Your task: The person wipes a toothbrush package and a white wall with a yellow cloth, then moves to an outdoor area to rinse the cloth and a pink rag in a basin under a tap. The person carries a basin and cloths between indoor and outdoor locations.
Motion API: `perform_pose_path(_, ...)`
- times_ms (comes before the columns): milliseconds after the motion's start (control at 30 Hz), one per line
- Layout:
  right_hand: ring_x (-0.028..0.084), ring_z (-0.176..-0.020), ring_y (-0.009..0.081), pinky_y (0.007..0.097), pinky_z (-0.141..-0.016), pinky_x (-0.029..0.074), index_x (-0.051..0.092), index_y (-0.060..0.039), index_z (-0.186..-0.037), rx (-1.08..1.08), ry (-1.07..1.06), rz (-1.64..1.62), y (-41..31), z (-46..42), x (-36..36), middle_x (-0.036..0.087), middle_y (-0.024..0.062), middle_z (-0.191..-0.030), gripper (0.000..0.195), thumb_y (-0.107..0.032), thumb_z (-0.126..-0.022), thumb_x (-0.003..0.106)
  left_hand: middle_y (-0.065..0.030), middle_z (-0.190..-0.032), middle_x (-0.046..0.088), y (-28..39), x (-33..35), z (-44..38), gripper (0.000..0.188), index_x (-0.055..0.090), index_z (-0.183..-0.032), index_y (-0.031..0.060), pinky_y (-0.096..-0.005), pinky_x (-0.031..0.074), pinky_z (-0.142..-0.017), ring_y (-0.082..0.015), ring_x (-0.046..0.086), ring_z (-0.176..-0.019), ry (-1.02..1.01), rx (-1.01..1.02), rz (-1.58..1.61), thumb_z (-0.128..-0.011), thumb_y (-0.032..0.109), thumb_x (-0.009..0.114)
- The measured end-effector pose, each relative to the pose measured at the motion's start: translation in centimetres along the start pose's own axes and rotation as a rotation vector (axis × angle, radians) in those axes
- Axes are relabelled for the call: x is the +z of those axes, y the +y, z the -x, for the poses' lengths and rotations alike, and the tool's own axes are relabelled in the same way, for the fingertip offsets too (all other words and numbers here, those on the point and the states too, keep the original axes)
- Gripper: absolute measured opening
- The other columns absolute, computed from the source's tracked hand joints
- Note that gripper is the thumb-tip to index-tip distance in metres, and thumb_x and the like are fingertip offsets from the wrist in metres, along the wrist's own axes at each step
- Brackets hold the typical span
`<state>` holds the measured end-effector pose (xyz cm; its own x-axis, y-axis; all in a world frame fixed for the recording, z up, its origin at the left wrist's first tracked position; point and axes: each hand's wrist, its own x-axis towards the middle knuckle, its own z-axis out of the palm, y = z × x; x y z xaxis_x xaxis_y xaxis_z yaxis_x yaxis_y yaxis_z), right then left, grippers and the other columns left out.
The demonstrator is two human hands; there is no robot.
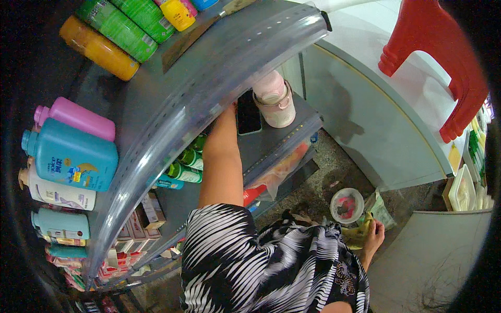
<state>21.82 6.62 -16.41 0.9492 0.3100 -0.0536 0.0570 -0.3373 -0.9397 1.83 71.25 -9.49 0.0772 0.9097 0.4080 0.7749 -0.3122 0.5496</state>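
Observation:
My left forearm reaches under the upper shelf (150, 113), and my left hand is hidden behind the clear plastic strip (231, 94) along its edge. Close to that wrist a dark-screened smartphone (249, 113) lies flat on the lower grey shelf (250, 152). Just right of the phone stands a pale pink lidded container (278, 111) with a handle. Low at my side, my right hand (376, 234) grips a crumpled yellowish cloth (354, 236), some of which hangs beneath my fingers.
Shampoo bottles (78, 154) and spray cans (117, 35) line the upper shelf, beside a broad blade with a handle (191, 41). Green bottles (184, 172) and small boxes (152, 209) fill the lower one. A white bucket (347, 205) stands on the floor. A grey panel (364, 105) rises right.

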Motion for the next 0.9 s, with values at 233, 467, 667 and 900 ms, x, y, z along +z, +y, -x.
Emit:
perform_pose_path(233, 0.05, -0.073, 0.0114, 0.0247, -0.068, 0.042, 0.056, 0.0001, -0.084, -0.045, -0.007, 0.081, -1.4, -0.9, 0.2, 0.059, 0.0046, -0.081, 0.017, -0.017, -0.086, 0.057, -0.0184, -0.108, 0.051, 0.7, -0.7, 0.9, 0.039, 0.049, -0.111, -0.0006, -0.0423, 0.032, -0.094, -0.0333, 0.044, -0.106, 0.042, -0.078, -0.015, -0.072, 0.004, 0.047)
perform_pose_path(467, 0.047, -0.071, 0.01, 0.0243, -0.067, 0.041, 0.056, -0.0003, -0.084, 0.002, -0.078, -0.031, 0.6, -0.6, 0.1, 0.056, 0.0016, -0.079, 0.017, -0.017, -0.086, 0.058, -0.0189, -0.108, 0.05, 2.3, -4.3, 3.7, 0.042, 0.047, -0.113, -0.0015, -0.0417, 0.031, -0.094, -0.0329, 0.043, -0.105, 0.213, -0.253, -0.047, -0.071, -0.001, 0.045)
perform_pose_path(667, 0.047, -0.071, 0.0092, 0.0232, -0.066, 0.041, 0.057, -0.001, -0.085, -0.03, -0.006, -0.017, -0.7, -0.4, -0.6, 0.057, 0.0014, -0.079, 0.016, -0.017, -0.085, 0.058, -0.0193, -0.108, 0.049, 13.3, -8.6, 11.7, 0.044, 0.046, -0.114, -0.0023, -0.0412, 0.031, -0.094, -0.0326, 0.042, -0.105, 0.774, -0.009, 0.206, -0.07, -0.005, 0.044)
perform_pose_path(900, 0.058, -0.071, 0.0169, 0.0304, -0.059, 0.05, 0.062, -0.0065, -0.095, 0.391, 0.005, -0.634, -7.2, -0.4, -2.0, 0.061, 0.0067, -0.09, 0.02, -0.022, -0.084, 0.055, -0.0164, -0.123, 0.043, 25.9, -11.8, 37.5, 0.052, 0.039, -0.126, 0.0016, -0.0398, 0.032, -0.097, -0.0313, 0.04, -0.115, -0.806, 0.857, 0.484, -0.077, 0.006, 0.057)
